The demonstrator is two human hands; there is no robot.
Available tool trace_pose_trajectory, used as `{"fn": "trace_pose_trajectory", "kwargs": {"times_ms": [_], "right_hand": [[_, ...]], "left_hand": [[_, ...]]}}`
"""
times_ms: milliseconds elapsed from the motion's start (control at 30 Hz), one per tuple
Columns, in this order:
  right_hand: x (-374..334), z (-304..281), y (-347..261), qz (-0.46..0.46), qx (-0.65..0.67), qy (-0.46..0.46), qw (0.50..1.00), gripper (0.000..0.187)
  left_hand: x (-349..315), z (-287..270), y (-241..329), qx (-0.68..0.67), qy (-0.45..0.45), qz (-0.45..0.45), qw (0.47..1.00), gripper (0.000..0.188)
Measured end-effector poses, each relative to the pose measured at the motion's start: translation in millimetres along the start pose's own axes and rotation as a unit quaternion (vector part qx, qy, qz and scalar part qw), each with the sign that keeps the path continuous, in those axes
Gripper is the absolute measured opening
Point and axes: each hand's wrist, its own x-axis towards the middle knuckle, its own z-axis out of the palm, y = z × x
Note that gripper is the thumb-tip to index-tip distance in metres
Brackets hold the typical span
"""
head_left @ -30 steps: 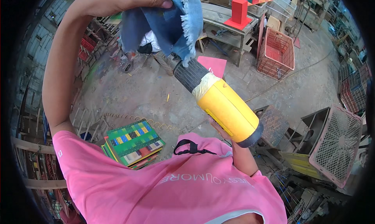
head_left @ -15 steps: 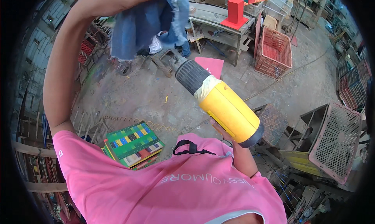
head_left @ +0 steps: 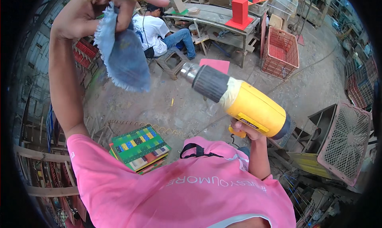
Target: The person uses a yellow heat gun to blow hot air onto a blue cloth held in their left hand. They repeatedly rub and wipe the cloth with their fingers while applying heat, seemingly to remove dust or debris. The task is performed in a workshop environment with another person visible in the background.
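Observation:
High at the left, my left hand [head_left: 85, 19] is closed on a frayed piece of blue denim cloth [head_left: 126, 61], which hangs down from the fingers. One finger of that hand sticks out to the right, with a yellow stain along it. My right hand [head_left: 246, 128] grips the handle of a yellow heat gun [head_left: 254, 104], mostly hidden behind its body. The gun has a black ribbed front, a metal nozzle and a band of pale tape. Its nozzle points up and left, towards the cloth but apart from it.
Painted boards [head_left: 139, 146] in green, yellow and blue lie stacked low at the left. A person in a white shirt [head_left: 153, 35] sits beside a workbench [head_left: 215, 19] holding a red box-shaped piece [head_left: 240, 15]. Red crates [head_left: 280, 53] and a mesh-fronted stand [head_left: 344, 144] are on the right.
My left hand has come lower, and the cloth has swung left, uncovering the seated person. The heat gun has shifted right and lies flatter, with its handle now showing.

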Motion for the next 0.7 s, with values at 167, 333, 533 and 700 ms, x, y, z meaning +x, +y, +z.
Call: {"fn": "trace_pose_trajectory", "kwargs": {"times_ms": [167, 333, 533, 700], "right_hand": [[6, 9, 1, 0.019, 0.020, -0.044, 0.999, 0.043], [3, 3, 12, 0.092, 0.129, -0.052, 0.986, 0.033], [-3, -7, 19, 0.050, 0.170, -0.044, 0.983, 0.037], [-17, -16, 19, 0.027, 0.231, -0.060, 0.971, 0.041]], "left_hand": [[19, 16, -10, -0.151, -0.005, 0.189, 0.970, 0.057], [42, 27, -15, -0.314, -0.032, 0.189, 0.930, 0.057], [52, 45, -40, -0.351, 0.059, 0.041, 0.934, 0.079], [64, 44, -49, -0.309, 0.102, -0.023, 0.945, 0.072]]}}
